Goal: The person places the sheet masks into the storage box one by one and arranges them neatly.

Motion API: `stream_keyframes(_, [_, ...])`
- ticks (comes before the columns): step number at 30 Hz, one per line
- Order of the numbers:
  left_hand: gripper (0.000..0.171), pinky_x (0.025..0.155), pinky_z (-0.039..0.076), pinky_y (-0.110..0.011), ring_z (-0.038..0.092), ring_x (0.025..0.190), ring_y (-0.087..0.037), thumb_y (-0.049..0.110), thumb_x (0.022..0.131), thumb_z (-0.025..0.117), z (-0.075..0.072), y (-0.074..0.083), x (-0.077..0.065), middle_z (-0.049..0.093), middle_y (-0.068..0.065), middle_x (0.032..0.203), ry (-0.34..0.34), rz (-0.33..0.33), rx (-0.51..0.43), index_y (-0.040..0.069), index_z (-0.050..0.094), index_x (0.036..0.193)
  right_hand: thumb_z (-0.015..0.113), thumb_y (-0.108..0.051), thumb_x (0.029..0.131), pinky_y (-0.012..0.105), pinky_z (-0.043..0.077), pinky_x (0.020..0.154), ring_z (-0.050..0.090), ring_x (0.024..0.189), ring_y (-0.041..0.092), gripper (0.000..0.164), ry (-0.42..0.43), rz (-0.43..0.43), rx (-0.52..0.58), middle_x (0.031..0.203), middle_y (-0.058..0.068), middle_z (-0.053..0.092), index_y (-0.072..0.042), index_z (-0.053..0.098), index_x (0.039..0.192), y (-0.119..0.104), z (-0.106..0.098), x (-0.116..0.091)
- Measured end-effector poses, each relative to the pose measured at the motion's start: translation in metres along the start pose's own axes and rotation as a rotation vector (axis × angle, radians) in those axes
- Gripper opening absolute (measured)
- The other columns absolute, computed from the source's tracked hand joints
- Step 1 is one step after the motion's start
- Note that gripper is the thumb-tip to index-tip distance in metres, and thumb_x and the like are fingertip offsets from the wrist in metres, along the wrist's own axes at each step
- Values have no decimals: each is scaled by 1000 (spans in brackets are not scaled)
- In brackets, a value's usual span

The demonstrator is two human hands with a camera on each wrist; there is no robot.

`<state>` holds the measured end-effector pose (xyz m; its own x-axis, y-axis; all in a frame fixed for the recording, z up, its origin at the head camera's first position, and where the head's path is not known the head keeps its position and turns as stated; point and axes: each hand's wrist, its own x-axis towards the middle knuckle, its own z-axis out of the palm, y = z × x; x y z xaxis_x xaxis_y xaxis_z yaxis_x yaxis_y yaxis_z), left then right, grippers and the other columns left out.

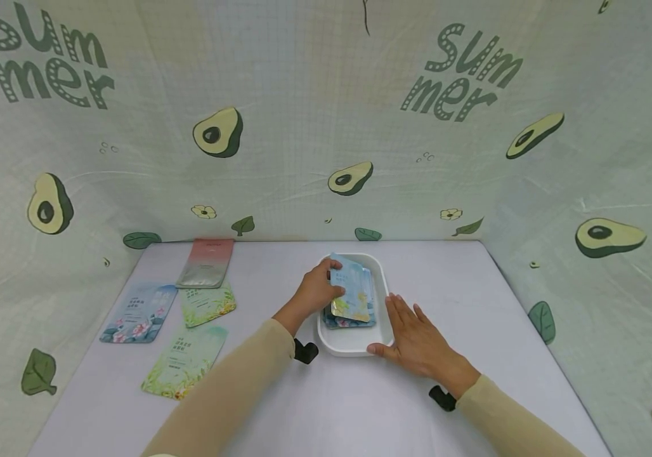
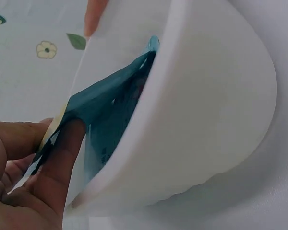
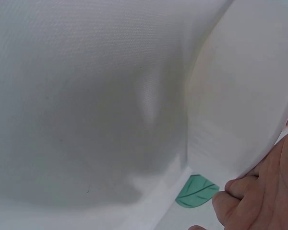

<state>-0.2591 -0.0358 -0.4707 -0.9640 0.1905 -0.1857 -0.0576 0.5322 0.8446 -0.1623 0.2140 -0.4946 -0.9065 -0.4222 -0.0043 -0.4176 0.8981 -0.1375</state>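
A white tray (image 1: 354, 344) stands in the middle of the table, with several flat face mask packets in it. My left hand (image 1: 316, 289) reaches over its left rim and pinches the top light-blue packet (image 1: 354, 295) between thumb and fingers. The left wrist view has this packet (image 2: 105, 88) tilted, its near edge raised to the rim. Below it lies a darker blue floral packet (image 1: 370, 322), mostly covered. My right hand (image 1: 417, 336) rests along the tray's right side, fingers extended, thumb at the near right corner. The right wrist view has those fingers (image 3: 257, 196) against the tray's wall (image 3: 240, 96).
On the left of the table lie a blue floral packet (image 1: 139, 314), a red and silver packet (image 1: 207, 263) overlapping a green one (image 1: 208, 308), and another green packet (image 1: 186, 362) near my left sleeve. A printed cloth (image 1: 292, 114) hangs behind the table.
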Motion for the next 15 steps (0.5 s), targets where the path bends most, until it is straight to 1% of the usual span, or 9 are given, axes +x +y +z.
stream_keyframes(4, [57, 102, 56, -46, 64, 121, -29, 15, 97, 78, 2, -1, 0, 61, -18, 144, 7, -6, 46, 17, 54, 148, 53, -78, 96, 61, 30, 124, 30, 158, 39, 113, 1, -2, -5, 168, 28, 29, 10, 26, 162, 0, 0, 0])
stream_keyframes(6, [57, 103, 56, -47, 64, 123, -30, 14, 97, 77, 3, 0, 0, 61, -18, 146, 6, -12, 56, 16, 53, 149, 53, -77, 96, 61, 30, 124, 30, 158, 39, 113, 2, -1, -5, 168, 29, 29, 10, 25, 162, 0, 0, 0])
stream_keyframes(11, [60, 99, 57, -49, 66, 118, -31, 15, 97, 77, 6, 2, -1, 61, -18, 146, -14, -26, 81, 14, 51, 151, 54, -77, 96, 62, 30, 124, 30, 158, 40, 113, 6, 3, 5, 168, 29, 30, 10, 25, 162, 0, 0, -1])
stream_keyframes(15, [60, 99, 57, -50, 67, 118, -30, 16, 97, 77, 5, 5, -3, 63, -19, 145, -9, -26, 126, 13, 51, 152, 54, -77, 96, 62, 30, 124, 31, 158, 40, 113, 12, 3, 8, 168, 28, 30, 10, 26, 162, -1, 1, -1])
